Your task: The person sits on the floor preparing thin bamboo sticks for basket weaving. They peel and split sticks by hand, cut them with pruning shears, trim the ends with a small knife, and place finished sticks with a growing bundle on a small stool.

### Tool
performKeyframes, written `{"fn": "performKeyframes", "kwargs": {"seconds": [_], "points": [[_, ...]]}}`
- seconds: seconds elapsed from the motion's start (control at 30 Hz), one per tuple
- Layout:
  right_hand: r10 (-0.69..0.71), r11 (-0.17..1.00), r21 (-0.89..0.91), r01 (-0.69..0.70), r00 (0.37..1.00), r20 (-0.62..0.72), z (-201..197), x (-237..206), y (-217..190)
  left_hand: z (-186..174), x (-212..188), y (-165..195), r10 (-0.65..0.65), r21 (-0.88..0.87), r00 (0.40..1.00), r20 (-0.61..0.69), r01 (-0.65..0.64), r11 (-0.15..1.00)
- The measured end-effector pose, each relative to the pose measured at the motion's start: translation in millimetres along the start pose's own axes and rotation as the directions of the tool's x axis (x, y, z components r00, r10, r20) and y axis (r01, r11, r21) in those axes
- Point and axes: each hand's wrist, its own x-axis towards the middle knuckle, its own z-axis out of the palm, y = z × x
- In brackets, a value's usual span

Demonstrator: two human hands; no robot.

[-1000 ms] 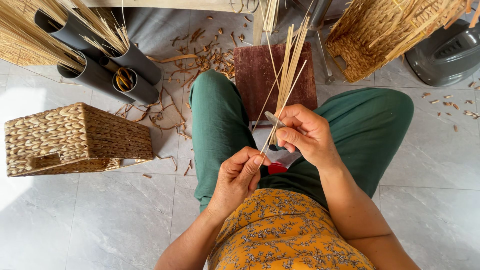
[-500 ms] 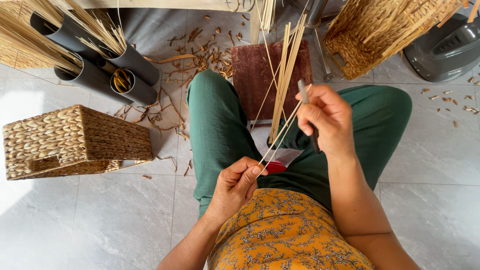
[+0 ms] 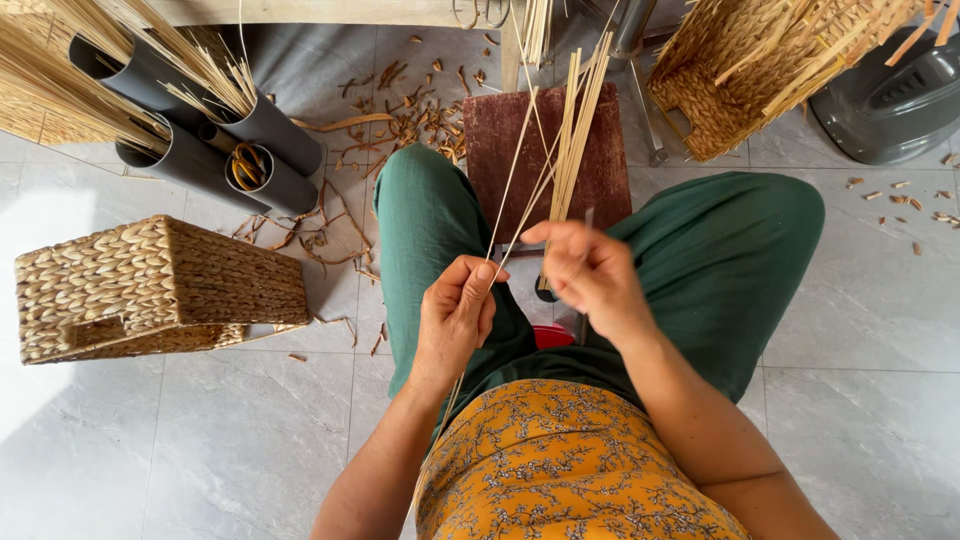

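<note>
Our left hand pinches a single thin reed strip between thumb and fingers, and our right hand is closed around a bundle of pale reed sticks — too many to count — fanning away above the lap. Beyond the grip lies a dark red board; left of it stand three grey tubes of reeds and one finished woven basket. Both wrists bend inward, close together over the green trousers.
</note>
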Motion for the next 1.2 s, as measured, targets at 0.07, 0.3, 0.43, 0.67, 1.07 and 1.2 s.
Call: {"fn": "performKeyframes", "kwargs": {"seconds": [0.07, 0.3, 0.43, 0.67, 1.07, 1.2], "points": [[0.054, 0.998, -0.036, -0.053, 0.998, 0.025, 7, -1, 7, 6, 4, -2, 0.011, 0.028, 1.000, -0.025, -0.011, 1.000], [0.115, 0.989, -0.089, -0.118, 0.992, -0.043, 11, 5, 21, 19, 1, -9, 0.144, 0.302, 0.987, -0.065, -0.118, 0.946], [0.164, 0.979, -0.099, -0.176, 0.980, -0.111, 7, 10, 25, 22, -1, -7, 0.117, 0.298, 0.992, -0.040, -0.100, 0.949], [0.016, 1.000, 0.002, -0.016, 0.970, -0.242, -50, 44, 1, -7, -16, -9, -0.166, 0.258, 0.955, 0.247, 0.101, 0.961], [0.084, 0.984, -0.137, -0.110, 0.980, -0.179, -106, 94, 0, -64, 44, 5, -0.148, -0.091, 0.988, 0.054, 0.152, 0.984], [0.265, 0.953, -0.113, -0.281, 0.955, -0.134, -105, 95, 39, -64, 121, 2, -0.027, -0.173, 0.999, -0.025, 0.023, 0.985]]}}
